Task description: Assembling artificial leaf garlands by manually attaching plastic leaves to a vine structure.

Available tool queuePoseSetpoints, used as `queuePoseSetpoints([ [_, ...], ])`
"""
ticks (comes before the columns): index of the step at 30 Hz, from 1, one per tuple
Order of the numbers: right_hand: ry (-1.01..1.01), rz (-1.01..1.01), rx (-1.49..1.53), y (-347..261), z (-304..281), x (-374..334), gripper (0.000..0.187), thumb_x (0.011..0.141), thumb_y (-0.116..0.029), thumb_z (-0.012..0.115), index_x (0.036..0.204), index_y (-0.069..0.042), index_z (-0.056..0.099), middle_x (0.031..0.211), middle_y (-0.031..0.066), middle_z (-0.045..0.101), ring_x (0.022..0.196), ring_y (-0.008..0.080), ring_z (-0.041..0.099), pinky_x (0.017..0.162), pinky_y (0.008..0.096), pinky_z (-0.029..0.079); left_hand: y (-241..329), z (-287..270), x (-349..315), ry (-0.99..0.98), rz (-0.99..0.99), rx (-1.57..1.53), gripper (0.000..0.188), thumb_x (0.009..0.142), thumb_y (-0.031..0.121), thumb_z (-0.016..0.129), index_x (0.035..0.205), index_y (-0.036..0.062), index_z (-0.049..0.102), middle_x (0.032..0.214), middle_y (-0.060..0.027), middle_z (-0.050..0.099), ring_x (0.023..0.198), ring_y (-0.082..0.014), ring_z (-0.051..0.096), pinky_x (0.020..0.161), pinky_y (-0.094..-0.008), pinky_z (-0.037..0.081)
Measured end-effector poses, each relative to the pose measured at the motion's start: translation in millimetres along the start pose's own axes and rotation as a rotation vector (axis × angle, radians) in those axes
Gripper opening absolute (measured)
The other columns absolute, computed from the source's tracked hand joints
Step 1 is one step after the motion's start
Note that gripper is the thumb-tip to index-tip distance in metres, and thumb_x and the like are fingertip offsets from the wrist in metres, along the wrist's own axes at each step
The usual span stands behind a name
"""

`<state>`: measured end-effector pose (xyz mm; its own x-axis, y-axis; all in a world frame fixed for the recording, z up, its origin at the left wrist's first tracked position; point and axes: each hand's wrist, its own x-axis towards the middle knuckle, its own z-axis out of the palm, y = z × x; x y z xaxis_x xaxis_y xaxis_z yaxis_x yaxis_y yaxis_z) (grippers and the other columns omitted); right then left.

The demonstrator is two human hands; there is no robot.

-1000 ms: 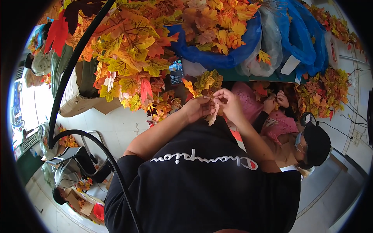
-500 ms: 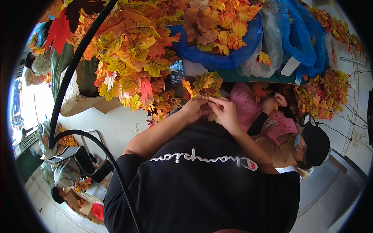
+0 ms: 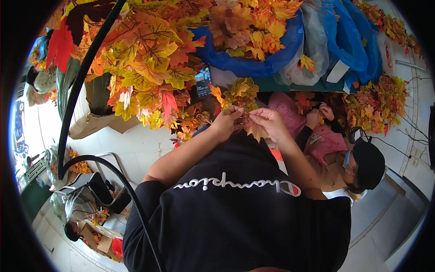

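Note:
In front of my chest, a small spray of artificial maple leaves (image 3: 242, 89), green-yellow and orange, stands up from between my hands. My left hand (image 3: 228, 121) is closed, its thumb and fingers pinching the base of the spray. Just to the right, my right hand (image 3: 270, 123) is closed too, with fingertips pressed together beside the stems. A pale orange-brown maple leaf (image 3: 257, 130) hangs down between the hands, close to the right fingertips. Whether the right fingers grip this leaf or a stem is too small to make out.
A big heap of autumn leaves (image 3: 149, 63) lies at the left of the table, near a phone (image 3: 203, 83). Behind is a blue plastic bag (image 3: 253, 65) full of leaves. At right sits a co-worker in a black cap (image 3: 369, 165). A black cable (image 3: 86, 68) crosses the left side.
My hands have moved apart a little, the right one shifting to the right. The hanging leaf between them now shows more fully. The co-worker's hands have come closer together.

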<state>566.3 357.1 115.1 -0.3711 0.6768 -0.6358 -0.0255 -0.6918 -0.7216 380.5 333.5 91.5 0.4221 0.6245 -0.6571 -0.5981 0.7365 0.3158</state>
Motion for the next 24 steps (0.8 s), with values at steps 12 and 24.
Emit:
queuePoseSetpoints([
  [12,-0.047,0.037,0.109,4.9,-6.8,2.6,0.016,0.087,-0.005,0.061,0.099,0.004,0.061,0.091,0.0079,0.065,0.08,0.0119,0.062,0.074,0.0236,0.05,1.0,2.5,1.7,0.014,0.007,0.008,0.017,0.095,0.022,0.049,0.094,0.005,0.051,0.087,-0.0066,0.059,0.079,-0.0165,0.06,0.074,-0.029,0.052],
  [24,0.066,0.002,0.091,8.2,0.3,2.7,0.014,0.085,-0.003,0.062,0.096,0.005,0.061,0.089,0.0097,0.066,0.078,0.0121,0.063,0.071,0.0243,0.051,-6.5,1.4,5.1,0.037,0.05,0.1,0.015,0.095,0.021,0.05,0.095,0.006,0.052,0.085,-0.0035,0.057,0.076,-0.0137,0.058,0.073,-0.0292,0.052],
])
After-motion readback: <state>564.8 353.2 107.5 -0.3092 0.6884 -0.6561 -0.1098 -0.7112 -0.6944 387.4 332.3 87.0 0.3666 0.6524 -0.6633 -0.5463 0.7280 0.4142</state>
